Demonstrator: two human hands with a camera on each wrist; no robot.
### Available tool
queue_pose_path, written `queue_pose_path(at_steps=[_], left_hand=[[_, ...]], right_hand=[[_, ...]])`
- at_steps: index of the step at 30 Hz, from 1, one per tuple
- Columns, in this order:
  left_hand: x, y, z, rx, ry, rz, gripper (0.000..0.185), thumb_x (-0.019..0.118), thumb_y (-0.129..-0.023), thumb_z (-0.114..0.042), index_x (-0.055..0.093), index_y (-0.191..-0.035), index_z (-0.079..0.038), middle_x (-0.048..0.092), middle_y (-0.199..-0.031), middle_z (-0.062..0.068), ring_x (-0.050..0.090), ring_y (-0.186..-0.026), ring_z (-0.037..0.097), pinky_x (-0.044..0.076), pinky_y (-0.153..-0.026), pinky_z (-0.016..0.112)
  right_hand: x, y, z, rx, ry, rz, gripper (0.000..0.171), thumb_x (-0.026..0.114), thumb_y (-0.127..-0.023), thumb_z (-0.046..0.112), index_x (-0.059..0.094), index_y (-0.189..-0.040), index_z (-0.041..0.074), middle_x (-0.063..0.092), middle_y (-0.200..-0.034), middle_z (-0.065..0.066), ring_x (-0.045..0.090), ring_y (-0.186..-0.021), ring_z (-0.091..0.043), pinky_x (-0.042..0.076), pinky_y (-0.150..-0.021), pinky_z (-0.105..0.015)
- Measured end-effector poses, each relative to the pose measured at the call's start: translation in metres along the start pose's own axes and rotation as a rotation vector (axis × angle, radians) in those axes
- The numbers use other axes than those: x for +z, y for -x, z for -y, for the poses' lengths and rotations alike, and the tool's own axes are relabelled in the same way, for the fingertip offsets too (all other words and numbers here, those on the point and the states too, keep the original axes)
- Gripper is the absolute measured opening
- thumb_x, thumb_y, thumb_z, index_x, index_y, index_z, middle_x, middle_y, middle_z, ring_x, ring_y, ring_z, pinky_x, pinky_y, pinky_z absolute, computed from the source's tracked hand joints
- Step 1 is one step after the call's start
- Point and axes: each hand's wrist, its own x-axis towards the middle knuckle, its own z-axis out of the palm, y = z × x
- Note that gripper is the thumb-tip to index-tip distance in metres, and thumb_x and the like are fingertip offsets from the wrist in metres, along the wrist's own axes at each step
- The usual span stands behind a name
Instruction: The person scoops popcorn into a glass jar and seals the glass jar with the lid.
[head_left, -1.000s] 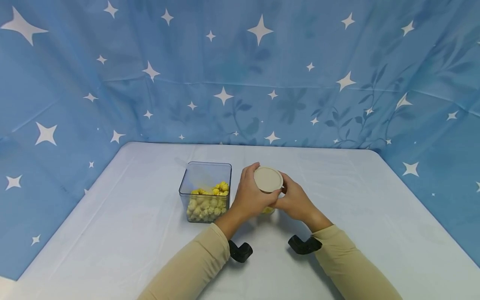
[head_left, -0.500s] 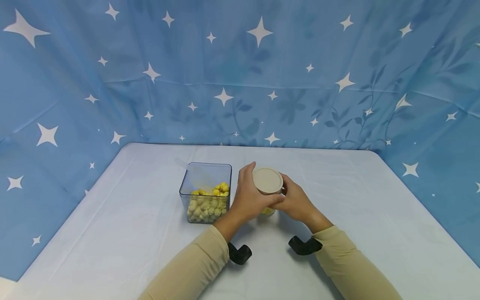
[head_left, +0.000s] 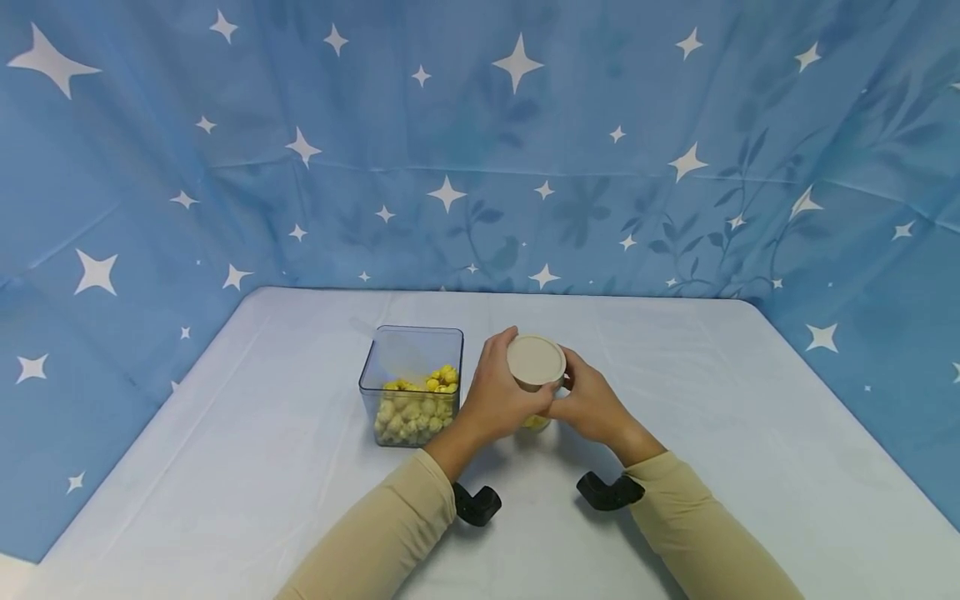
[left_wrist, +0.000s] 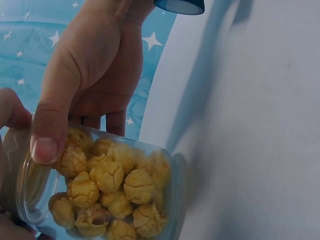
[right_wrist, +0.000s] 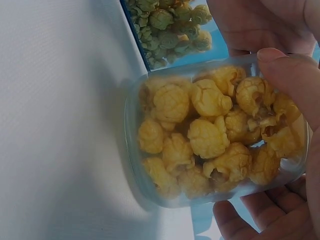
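Star-printed blue cloth [head_left: 525, 167] is hung behind and to both sides of a white-covered counter [head_left: 712, 433]. A small clear round jar [right_wrist: 215, 135], filled with yellow popcorn, is held upright near the counter's middle, just right of a square clear tub [head_left: 411, 385]; whether its base touches the counter cannot be told.

Left hand [head_left: 498, 392] is curled round the jar's left wall, thumb across the front. Right hand [head_left: 592, 404] is wrapped on the jar's right side, fingertips at the rim. Both grips are closed on the jar.

A beige lid [head_left: 536, 362] is seated flat on the jar's mouth. The tub is seen open, roughly half full of popcorn.

Judgement: filling appears done and the lid placed; whether it is fully tightened cannot be told. Left over, seemingly: final seating of the lid and release of the jar.
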Motion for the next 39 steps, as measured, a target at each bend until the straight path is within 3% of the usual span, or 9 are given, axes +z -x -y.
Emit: queue_pose_path(at_steps=[4,8,14,20,28,33,39], left_hand=[[-0.0009,0.0,-0.0008,-0.027,0.023,0.031,0.099,0.077,-0.081,-0.034,0.021,-0.158,-0.006,0.029,-0.155,0.015,0.047,-0.123,0.03,0.045,-0.096,0.051],[0.0013,0.0004,-0.0029,-0.066,0.027,-0.014,0.11,0.087,-0.076,-0.039,0.021,-0.158,-0.009,0.025,-0.156,0.013,0.043,-0.128,0.032,0.042,-0.098,0.054],[0.0042,-0.0001,-0.0032,-0.067,0.006,-0.065,0.1,0.087,-0.077,-0.034,0.03,-0.153,-0.005,0.033,-0.147,0.014,0.047,-0.122,0.031,0.044,-0.097,0.051],[0.0007,-0.0018,-0.0008,-0.038,-0.015,-0.001,0.093,0.079,-0.081,-0.031,0.029,-0.154,-0.004,0.036,-0.146,0.016,0.049,-0.119,0.029,0.046,-0.094,0.05],[-0.0035,-0.0019,-0.0007,-0.043,0.004,0.083,0.099,0.075,-0.08,-0.034,0.02,-0.158,-0.005,0.029,-0.154,0.016,0.048,-0.122,0.03,0.045,-0.095,0.051],[0.0,-0.0005,-0.0013,-0.091,0.006,0.005,0.113,0.087,-0.075,-0.043,0.019,-0.159,-0.009,0.025,-0.157,0.013,0.041,-0.131,0.031,0.042,-0.099,0.054],[0.0036,0.0003,-0.0004,-0.082,0.002,-0.074,0.107,0.089,-0.074,-0.038,0.026,-0.154,-0.003,0.032,-0.148,0.015,0.044,-0.126,0.03,0.042,-0.1,0.051]], right_hand=[[-0.0002,0.0,0.0001,-0.017,0.004,0.0,0.087,0.078,-0.084,0.02,0.031,-0.153,-0.003,0.045,-0.146,-0.022,0.047,-0.132,-0.039,0.043,-0.103,-0.053],[-0.0004,0.0002,-0.0004,-0.019,0.001,0.001,0.088,0.08,-0.083,0.018,0.031,-0.152,-0.003,0.046,-0.145,-0.023,0.049,-0.13,-0.04,0.046,-0.099,-0.052],[0.0001,-0.0007,-0.0009,-0.015,0.014,-0.001,0.087,0.081,-0.083,0.022,0.033,-0.152,-0.002,0.046,-0.146,-0.021,0.046,-0.132,-0.037,0.04,-0.105,-0.054],[0.0005,-0.0008,-0.0009,-0.006,-0.003,0.003,0.087,0.08,-0.084,0.021,0.031,-0.152,-0.003,0.044,-0.147,-0.022,0.044,-0.133,-0.037,0.038,-0.107,-0.054],[0.0007,-0.0001,0.0005,-0.033,0.002,-0.001,0.085,0.078,-0.084,0.017,0.032,-0.152,-0.004,0.045,-0.146,-0.023,0.046,-0.133,-0.038,0.04,-0.105,-0.054],[0.0002,0.0,0.0006,-0.034,-0.016,0.006,0.086,0.08,-0.084,0.015,0.031,-0.152,-0.005,0.045,-0.145,-0.024,0.049,-0.13,-0.04,0.046,-0.1,-0.052],[0.0002,-0.0007,0.0006,-0.015,-0.005,0.004,0.087,0.081,-0.084,0.018,0.032,-0.152,-0.003,0.046,-0.145,-0.023,0.048,-0.13,-0.038,0.043,-0.102,-0.053]])
